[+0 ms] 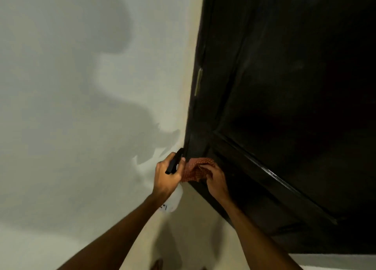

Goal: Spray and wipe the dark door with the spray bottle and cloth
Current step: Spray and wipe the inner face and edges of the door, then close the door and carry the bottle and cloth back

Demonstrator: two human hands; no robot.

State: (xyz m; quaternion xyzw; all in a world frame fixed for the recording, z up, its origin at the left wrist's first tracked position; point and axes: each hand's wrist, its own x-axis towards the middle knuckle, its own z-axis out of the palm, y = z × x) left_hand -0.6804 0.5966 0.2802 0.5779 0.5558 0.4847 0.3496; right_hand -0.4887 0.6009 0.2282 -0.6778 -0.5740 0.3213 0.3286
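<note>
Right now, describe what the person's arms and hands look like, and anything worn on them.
Both forearms are bare, with no sleeves in view. The left hand and right hand wear no gloves. No watch, bracelet or ring shows on either wrist or on the fingers, though the light is dim. No markings are visible.

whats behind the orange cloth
The dark door's lower left edge lies behind the orange cloth, which the right hand holds. Whether they touch can't be told.

The door [295, 106] stands right of the wall [71, 86]. Near its lower left corner, the cloth [194, 171] touches the door, the spray bottle [175, 188] just left.
</note>
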